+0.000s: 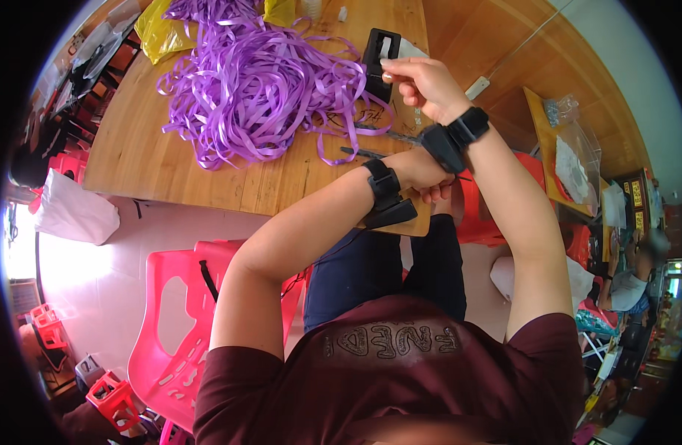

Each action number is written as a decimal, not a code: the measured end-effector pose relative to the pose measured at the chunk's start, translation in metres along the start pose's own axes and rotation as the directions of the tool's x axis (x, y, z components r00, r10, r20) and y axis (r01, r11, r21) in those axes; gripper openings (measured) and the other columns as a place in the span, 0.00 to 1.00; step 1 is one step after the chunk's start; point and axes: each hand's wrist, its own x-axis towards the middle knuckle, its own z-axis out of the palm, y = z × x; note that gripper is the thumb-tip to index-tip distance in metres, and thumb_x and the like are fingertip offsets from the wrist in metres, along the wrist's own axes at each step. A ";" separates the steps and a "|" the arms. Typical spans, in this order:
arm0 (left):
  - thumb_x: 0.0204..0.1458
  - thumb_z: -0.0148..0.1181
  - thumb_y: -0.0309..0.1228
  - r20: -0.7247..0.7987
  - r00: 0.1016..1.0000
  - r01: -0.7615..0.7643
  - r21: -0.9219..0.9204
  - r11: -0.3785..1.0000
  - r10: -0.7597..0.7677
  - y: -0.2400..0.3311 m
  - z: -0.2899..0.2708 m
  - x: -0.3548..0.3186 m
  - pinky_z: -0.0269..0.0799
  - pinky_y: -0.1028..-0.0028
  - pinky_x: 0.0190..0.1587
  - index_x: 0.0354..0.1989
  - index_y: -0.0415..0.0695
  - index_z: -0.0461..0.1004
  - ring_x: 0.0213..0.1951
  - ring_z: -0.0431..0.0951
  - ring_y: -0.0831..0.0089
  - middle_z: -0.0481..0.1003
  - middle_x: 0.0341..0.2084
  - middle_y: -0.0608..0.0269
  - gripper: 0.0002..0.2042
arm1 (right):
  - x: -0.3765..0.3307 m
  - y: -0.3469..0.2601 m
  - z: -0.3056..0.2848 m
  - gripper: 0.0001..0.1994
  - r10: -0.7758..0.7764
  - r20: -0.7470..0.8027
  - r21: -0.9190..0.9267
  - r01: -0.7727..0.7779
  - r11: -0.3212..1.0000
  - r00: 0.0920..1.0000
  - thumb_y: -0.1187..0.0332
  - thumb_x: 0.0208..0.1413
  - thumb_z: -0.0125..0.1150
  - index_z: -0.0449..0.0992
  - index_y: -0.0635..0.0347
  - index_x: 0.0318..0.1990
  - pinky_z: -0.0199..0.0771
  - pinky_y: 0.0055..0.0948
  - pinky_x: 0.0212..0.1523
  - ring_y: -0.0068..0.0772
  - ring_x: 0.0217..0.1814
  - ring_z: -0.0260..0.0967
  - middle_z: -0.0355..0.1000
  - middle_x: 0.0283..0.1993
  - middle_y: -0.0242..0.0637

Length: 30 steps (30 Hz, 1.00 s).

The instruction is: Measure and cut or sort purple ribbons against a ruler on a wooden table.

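Note:
My right hand (pixel 428 85) is closed in a pinch at a black tape dispenser (pixel 374 80) on the wooden table. What lies between thumb and forefinger is too small to make out. My left hand (pixel 423 172) is at the table's near right edge, partly hidden under the right wrist's black strapped device (pixel 443 148). Its visible fingers curl inward; their contents are hidden. Beside it, a dark, narrow pointed piece (pixel 362 153), like a scissor blade, points left. A big tangled heap of purple ribbon (pixel 256 93) spreads left of the dispenser, with loops reaching close to it.
Yellow plastic bags (pixel 161 33) lie at the ribbon's far left. A pink plastic chair (pixel 152 326) stands left of my legs, below the table (pixel 126 159). A white sack (pixel 75 211) is by the table's left corner. On the right are a wooden shelf (pixel 543 133) and red seats.

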 end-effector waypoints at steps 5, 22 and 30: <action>0.61 0.46 0.28 0.021 0.997 -0.074 -0.058 0.996 0.075 -0.001 0.003 -0.007 0.70 0.77 0.19 0.34 0.39 0.73 0.18 0.74 0.77 0.77 0.23 0.59 0.09 | -0.004 0.022 -0.003 0.08 0.248 0.100 0.095 -0.257 0.962 0.964 0.65 0.60 0.64 0.76 0.61 0.36 0.54 0.14 0.17 0.11 0.21 0.56 0.72 0.31 0.29; 0.61 0.50 0.35 0.028 0.998 0.045 0.164 0.985 -0.050 0.012 0.003 -0.005 0.65 0.75 0.14 0.35 0.38 0.71 0.15 0.70 0.76 0.74 0.20 0.61 0.11 | -0.074 0.002 -0.110 0.10 0.170 0.190 -0.608 -0.020 0.794 0.967 0.63 0.59 0.63 0.79 0.62 0.34 0.56 0.17 0.18 0.12 0.18 0.58 0.73 0.25 0.27; 0.62 0.49 0.34 0.001 0.998 0.059 0.140 0.988 -0.060 0.016 0.006 -0.010 0.62 0.78 0.14 0.34 0.41 0.68 0.15 0.68 0.80 0.73 0.20 0.64 0.09 | -0.083 0.021 -0.125 0.11 0.061 0.374 -0.857 0.319 0.404 0.926 0.64 0.56 0.66 0.78 0.65 0.32 0.70 0.30 0.32 0.29 0.28 0.70 0.74 0.25 0.37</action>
